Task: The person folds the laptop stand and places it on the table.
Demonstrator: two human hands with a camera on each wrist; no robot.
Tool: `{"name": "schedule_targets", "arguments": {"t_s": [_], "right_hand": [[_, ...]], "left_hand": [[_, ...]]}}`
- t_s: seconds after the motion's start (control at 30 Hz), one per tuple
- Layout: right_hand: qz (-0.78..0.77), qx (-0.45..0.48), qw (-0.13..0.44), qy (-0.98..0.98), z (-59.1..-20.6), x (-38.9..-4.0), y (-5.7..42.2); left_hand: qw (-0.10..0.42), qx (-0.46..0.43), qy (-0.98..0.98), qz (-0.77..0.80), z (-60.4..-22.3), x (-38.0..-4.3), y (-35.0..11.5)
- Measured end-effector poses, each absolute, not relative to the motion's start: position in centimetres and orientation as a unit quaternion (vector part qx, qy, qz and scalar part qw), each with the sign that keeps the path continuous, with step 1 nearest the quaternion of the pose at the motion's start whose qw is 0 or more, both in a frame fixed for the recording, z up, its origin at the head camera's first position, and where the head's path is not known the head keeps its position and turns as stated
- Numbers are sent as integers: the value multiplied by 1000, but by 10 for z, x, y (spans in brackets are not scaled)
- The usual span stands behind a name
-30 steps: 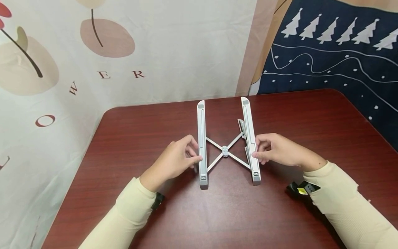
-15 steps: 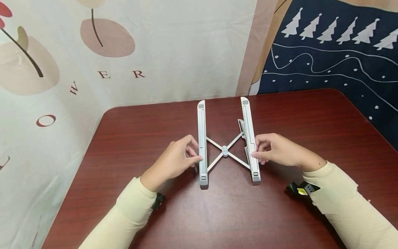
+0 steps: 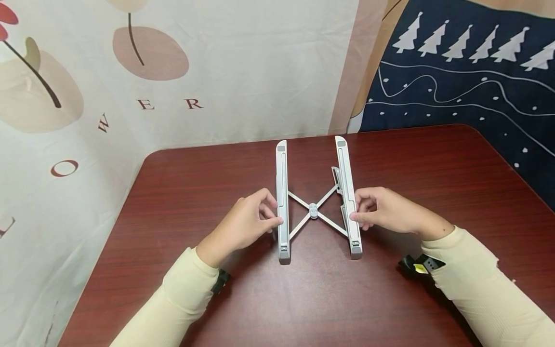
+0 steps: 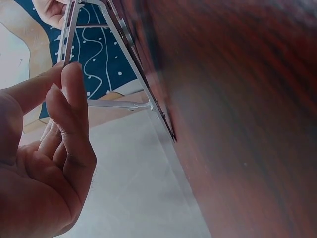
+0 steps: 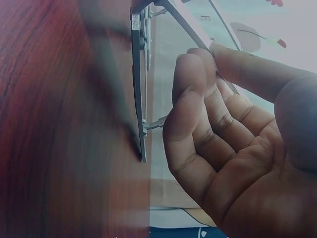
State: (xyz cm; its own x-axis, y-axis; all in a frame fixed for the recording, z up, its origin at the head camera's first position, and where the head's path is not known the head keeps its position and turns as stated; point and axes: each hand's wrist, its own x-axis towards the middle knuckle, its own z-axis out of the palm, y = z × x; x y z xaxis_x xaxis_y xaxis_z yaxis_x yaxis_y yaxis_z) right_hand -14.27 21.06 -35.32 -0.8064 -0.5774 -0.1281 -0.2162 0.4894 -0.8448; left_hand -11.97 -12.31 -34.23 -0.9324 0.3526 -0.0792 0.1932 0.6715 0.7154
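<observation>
Upon the desk stood a silver X-braced stand. The left hand, nearly closed, pinched its left rail — the right hand, likewise curled, its right rail.

From above, the head view faces down at the stand, which both wrist views share close-up
</observation>
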Motion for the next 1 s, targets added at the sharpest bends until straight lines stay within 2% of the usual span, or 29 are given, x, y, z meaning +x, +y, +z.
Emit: {"name": "schedule_targets", "arguments": {"t_s": [1.0], "right_hand": [[-452, -240, 200, 835, -354, -140, 209]], "left_hand": [[85, 161, 911, 369, -342, -117, -121]]}}
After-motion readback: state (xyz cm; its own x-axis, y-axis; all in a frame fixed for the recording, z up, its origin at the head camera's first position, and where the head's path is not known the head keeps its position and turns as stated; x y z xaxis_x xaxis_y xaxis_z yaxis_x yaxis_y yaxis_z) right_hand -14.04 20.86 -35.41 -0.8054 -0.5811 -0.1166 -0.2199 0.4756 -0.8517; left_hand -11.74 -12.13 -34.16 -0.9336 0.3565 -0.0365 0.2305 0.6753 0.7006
